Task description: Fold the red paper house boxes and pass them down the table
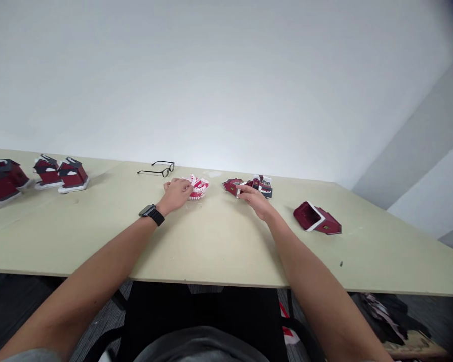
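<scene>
My left hand (177,194), with a black watch on its wrist, is at a clear dish of red and white striped pieces (199,189). Its fingertips are pressed together at the dish's left side; whether they pinch a piece is too small to tell. My right hand (255,200) has its thumb and fingers on a small dark red house (231,186) that lies on its side. Just behind that hand is another house with a dark, snowy roof (265,187), partly hidden by the fingers.
Black eyeglasses (165,172) lie behind my left hand. A hollow red house (322,221) lies tipped over at the right. Several red houses (74,176) stand at the far left of the pale table (219,246). A wall rises behind.
</scene>
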{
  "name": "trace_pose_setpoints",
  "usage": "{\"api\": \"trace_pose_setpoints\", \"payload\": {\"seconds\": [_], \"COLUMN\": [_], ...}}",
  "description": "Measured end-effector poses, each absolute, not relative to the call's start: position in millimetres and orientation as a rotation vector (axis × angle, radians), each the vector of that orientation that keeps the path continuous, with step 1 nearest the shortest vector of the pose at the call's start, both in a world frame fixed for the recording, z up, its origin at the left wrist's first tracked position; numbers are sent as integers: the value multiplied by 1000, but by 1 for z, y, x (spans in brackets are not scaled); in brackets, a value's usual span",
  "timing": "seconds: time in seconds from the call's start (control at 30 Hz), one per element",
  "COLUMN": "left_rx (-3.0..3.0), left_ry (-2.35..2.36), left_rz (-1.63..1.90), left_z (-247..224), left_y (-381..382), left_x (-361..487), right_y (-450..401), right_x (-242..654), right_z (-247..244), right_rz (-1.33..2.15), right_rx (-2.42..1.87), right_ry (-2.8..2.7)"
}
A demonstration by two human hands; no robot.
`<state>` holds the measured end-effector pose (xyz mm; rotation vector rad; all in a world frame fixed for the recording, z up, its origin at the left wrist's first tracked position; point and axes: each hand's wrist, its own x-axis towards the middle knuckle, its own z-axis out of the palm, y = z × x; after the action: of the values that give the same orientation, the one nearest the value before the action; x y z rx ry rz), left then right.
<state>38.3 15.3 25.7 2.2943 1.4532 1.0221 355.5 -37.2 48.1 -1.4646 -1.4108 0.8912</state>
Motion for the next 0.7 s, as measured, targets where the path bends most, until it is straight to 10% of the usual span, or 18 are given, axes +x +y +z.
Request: {"api": "trace_pose_setpoints", "payload": {"seconds": [0.7], "left_rx": [2151], "left_ry": [1530], "left_rz": [1011], "left_z": [31], "left_y": [5], "left_x": [46], "right_y": [-65], "right_x": [328], "right_z": [63], "right_rz": [902], "right_rx": [-1651], "right_ry": [-1509]}}
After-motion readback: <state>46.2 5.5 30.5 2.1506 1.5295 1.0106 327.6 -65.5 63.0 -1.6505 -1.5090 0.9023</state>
